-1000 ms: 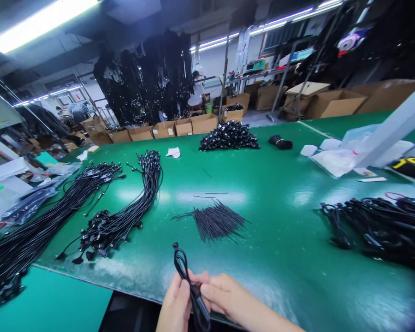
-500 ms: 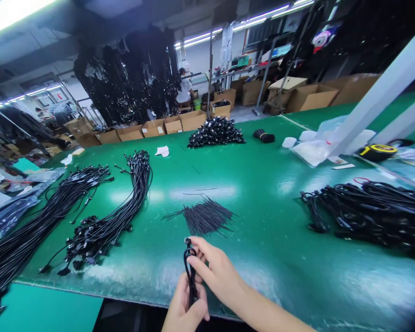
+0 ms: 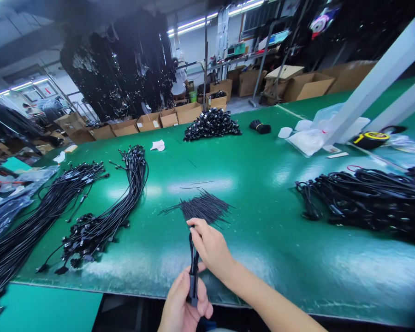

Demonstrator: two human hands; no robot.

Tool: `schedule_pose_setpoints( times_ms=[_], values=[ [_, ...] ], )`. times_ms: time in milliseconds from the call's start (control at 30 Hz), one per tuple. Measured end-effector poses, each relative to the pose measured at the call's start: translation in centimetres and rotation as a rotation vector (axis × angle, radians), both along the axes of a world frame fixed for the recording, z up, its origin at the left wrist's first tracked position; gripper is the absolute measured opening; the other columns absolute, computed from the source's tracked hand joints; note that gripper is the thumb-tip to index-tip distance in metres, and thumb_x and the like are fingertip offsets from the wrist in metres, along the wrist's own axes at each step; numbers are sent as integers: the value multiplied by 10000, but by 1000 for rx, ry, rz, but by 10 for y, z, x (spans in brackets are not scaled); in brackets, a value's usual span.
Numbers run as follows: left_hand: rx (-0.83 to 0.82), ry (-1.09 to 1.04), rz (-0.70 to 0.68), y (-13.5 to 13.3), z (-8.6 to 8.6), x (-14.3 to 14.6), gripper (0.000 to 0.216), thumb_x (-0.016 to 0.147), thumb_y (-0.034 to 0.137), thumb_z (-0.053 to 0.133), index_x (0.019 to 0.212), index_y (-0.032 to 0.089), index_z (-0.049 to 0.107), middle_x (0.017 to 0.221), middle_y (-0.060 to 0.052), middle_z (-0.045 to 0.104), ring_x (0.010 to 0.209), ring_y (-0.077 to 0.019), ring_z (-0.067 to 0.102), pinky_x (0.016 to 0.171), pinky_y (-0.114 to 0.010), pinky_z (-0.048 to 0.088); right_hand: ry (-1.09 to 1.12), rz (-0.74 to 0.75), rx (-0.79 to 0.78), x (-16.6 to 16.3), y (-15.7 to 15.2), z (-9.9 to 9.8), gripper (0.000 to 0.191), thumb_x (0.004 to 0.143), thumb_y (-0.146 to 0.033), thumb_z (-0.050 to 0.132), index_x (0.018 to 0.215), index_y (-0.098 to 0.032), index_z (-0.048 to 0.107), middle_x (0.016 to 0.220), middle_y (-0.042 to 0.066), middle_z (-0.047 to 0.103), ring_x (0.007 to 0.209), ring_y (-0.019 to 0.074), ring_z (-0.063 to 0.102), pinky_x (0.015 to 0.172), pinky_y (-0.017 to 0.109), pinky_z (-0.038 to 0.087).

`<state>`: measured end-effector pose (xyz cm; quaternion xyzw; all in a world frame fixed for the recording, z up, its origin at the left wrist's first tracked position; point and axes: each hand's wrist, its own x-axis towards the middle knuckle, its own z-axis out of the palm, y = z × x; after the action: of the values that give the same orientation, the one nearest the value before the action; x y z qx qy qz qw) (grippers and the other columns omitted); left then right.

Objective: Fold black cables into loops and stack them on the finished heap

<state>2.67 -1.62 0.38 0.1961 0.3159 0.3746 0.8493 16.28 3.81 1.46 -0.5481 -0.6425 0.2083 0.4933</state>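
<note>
A folded black cable (image 3: 193,272) stands nearly upright over the table's near edge. My left hand (image 3: 186,299) is wrapped round its lower part, where a thick black connector end shows at the palm. My right hand (image 3: 210,246) pinches the upper end of the cable's loops; the fingertips hide most of that end. Just beyond the right fingers lies a loose pile of thin black ties (image 3: 205,206), with a few strays above it.
Two bundles of long black cables (image 3: 124,203) lie left. Coiled cables (image 3: 366,203) heap up at right. A pile of black connectors (image 3: 212,124), a banded bundle (image 3: 260,127), a tape measure (image 3: 370,139) and a white post (image 3: 376,74) stand farther back.
My right hand has moved up a little along the cable, its fingers now closed over the top end. The left hand has turned, showing the connector. The view has shifted slightly.
</note>
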Motion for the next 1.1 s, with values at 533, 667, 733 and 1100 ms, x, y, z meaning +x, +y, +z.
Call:
schedule_pose_setpoints(
  times_ms=[533, 667, 733, 1100],
  values=[
    [-11, 86, -72, -4, -9, 7, 497, 685, 572, 691, 970, 165, 715, 777, -48, 699, 698, -167, 675, 668, -277, 533, 487, 210, -415, 12, -25, 8, 241, 863, -394, 504, 777, -180, 574, 710, -10, 544, 673, 140, 511, 632, 255, 409],
    [30, 56, -133, -2, -11, 6, 481, 739, 579, 629, 992, 177, 702, 706, -13, 662, 491, -76, 580, 453, -181, 419, 676, 244, -527, 9, -21, 5, 277, 890, -444, 453, 861, -181, 535, 697, 2, 611, 630, 139, 566, 590, 254, 440],
    [-2, 20, -167, -2, -11, 7, 500, 741, 606, 604, 984, 178, 694, 672, 1, 636, 449, -55, 532, 389, -159, 336, 848, 285, -541, 5, -20, 4, 300, 900, -488, 438, 909, -191, 481, 702, 6, 641, 618, 140, 600, 612, 268, 465],
    [-152, 7, -151, 1, -13, 21, 463, 703, 593, 653, 826, 148, 690, 573, 1, 629, 448, -67, 542, 398, -161, 354, 767, 327, -593, 14, -39, -5, 366, 896, -508, 483, 1096, -201, 484, 956, 44, 648, 649, 120, 614, 494, 206, 450]
  ],
)
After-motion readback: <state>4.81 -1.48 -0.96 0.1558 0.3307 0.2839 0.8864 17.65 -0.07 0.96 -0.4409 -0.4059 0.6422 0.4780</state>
